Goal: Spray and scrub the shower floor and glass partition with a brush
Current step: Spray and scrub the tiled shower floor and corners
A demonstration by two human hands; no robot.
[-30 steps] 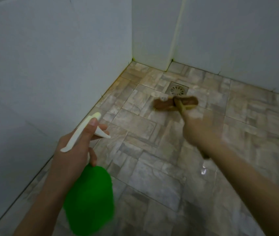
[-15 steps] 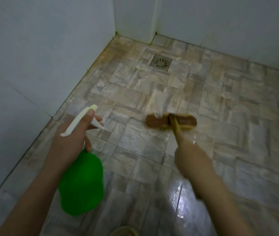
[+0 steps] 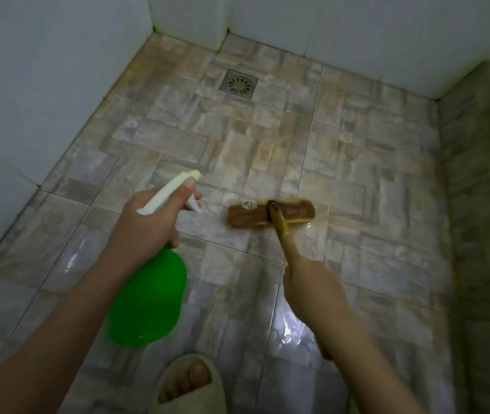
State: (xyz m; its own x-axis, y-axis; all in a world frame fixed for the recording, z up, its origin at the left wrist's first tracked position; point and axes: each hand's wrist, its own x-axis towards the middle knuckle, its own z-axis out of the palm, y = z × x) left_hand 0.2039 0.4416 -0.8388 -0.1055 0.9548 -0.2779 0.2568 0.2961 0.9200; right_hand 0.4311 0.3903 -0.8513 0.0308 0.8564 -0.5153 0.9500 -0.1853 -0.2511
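My left hand [image 3: 143,227] grips a green spray bottle [image 3: 148,300] by its white trigger head [image 3: 169,191], nozzle pointing at the floor. My right hand [image 3: 312,285] holds the yellow handle of a brown scrub brush [image 3: 270,216]. The brush head lies flat on the stone-pattern shower floor [image 3: 267,138], a little right of the nozzle. The tiles near my right hand are wet and shiny.
A square metal drain [image 3: 239,84] sits near the far wall. White tiled walls [image 3: 43,85] close the left and back sides. A raised tiled strip [image 3: 482,234] runs along the right. My foot in a pale slipper [image 3: 190,383] stands at the bottom edge.
The brush has been pulled back from beside the drain towards me across the floor. The view has tilted down, bringing my slipper into sight. The bottle stays in my left hand.
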